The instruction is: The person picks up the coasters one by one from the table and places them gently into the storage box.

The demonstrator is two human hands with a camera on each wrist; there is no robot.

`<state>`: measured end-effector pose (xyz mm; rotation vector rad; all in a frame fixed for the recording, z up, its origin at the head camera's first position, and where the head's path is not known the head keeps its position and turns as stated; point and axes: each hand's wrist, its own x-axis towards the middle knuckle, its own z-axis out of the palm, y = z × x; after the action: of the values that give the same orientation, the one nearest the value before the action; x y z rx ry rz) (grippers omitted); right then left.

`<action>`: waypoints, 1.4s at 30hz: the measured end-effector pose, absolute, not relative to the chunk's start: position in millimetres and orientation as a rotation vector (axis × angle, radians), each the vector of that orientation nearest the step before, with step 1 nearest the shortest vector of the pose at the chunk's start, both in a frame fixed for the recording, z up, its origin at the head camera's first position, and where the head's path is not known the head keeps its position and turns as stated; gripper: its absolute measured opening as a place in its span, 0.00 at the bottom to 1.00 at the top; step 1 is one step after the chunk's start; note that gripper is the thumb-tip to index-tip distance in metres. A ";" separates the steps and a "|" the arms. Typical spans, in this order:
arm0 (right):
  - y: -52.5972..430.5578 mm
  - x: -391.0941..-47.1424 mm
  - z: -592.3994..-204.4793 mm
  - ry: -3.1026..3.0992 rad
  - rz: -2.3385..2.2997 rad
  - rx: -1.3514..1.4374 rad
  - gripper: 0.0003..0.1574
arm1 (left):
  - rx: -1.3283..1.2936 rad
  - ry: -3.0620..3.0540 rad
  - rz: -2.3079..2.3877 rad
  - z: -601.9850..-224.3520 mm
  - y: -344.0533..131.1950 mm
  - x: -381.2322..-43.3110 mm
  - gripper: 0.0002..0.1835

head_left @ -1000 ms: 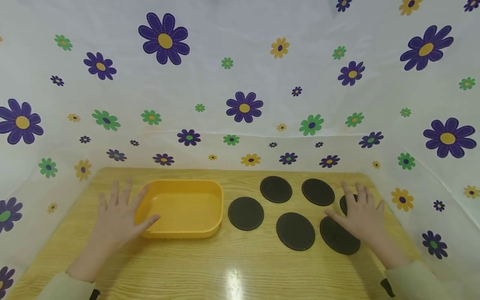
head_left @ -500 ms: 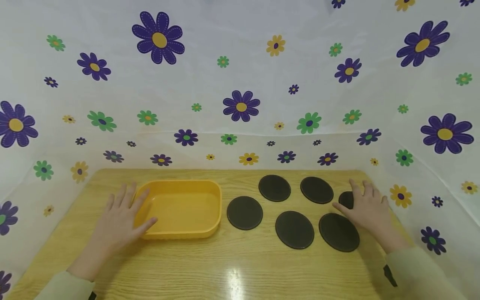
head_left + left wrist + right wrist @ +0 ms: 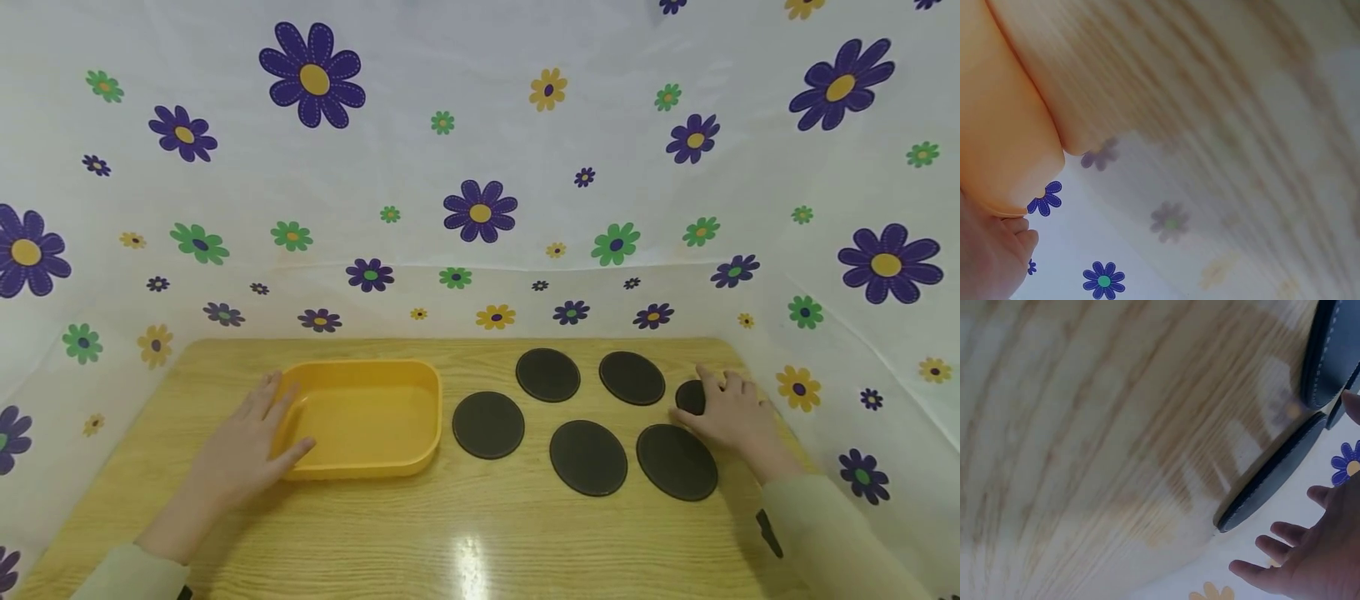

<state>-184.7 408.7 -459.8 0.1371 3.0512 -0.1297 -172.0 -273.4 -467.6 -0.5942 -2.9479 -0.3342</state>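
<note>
My left hand (image 3: 243, 446) is at the left end of a yellow rectangular plastic tub (image 3: 356, 462). Its fingers lie along that end wall, with the thumb beside the near left corner; in the left wrist view the fingertips meet the tub's edge, and no grip is evident. Over at the far right, my right hand (image 3: 735, 417) hovers with spread fingers above a black round coaster (image 3: 689, 397), partly hiding it. In the right wrist view, a coaster (image 3: 1275, 475) with pale stitching round its edge lies flat, apart from the fingers.
Several more black coasters lie on the wooden table (image 3: 360, 533), including one near the tub (image 3: 488, 425), one in front (image 3: 588, 457), one at front right (image 3: 677, 462) and two at the back (image 3: 548, 375). A white flower-printed cloth (image 3: 420, 158) surrounds the back and sides.
My right hand has moved right and lowered over the far-right coaster. My left hand's fingers have drawn closer together and to the tub. The head view has shifted slightly.
</note>
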 end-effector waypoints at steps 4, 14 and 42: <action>411.8 -188.4 -460.8 2.980 -0.171 0.142 0.65 | -0.587 -2.997 -0.299 -463.7 -271.7 -171.4 0.54; 413.9 -191.3 -460.6 2.931 -0.238 0.178 0.59 | -0.564 -3.021 -0.323 -468.8 -271.7 -171.7 0.55; 366.8 -209.6 -435.8 3.079 -0.089 -0.020 0.59 | -0.569 -3.002 -0.339 -468.4 -269.4 -171.9 0.57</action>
<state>-209.6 366.8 -435.8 -0.0202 3.0790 -0.0888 -171.9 -269.4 -468.4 -0.5687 -3.0016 -0.3389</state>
